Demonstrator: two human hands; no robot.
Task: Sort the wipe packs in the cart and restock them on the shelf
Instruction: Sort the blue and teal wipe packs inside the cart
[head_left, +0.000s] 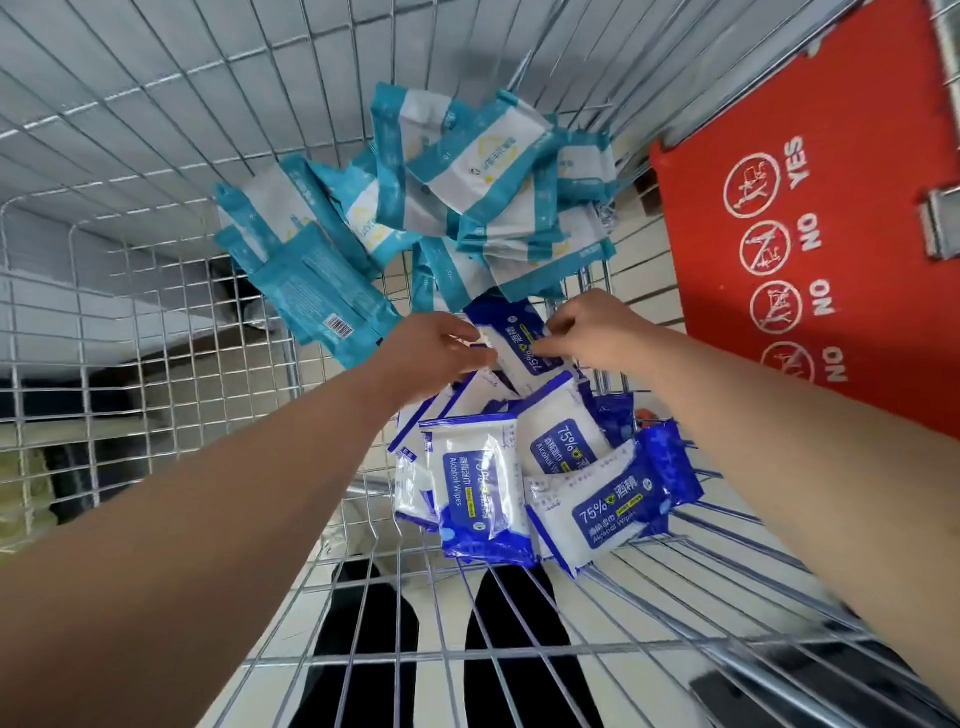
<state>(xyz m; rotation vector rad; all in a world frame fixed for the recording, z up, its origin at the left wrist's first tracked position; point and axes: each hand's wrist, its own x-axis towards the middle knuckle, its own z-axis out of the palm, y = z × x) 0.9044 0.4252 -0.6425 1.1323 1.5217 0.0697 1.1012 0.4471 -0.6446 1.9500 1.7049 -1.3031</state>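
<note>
Inside the wire cart (156, 291) lie two groups of wipe packs. Several teal and white packs (467, 171) are heaped at the far end. Several dark blue and white alcohol wipe packs (483, 493) lie nearer to me. Between the heaps, my left hand (431, 353) and my right hand (597, 332) both pinch one blue alcohol wipe pack (514, 348), left hand on its left edge, right hand on its right edge. The lower part of that pack is hidden by other blue packs.
The red child-seat flap (810, 208) with YES and NO pictograms stands at the cart's right side. Wire walls enclose the packs all round. Under the mesh floor my two dark shoes (363, 639) show on a pale floor.
</note>
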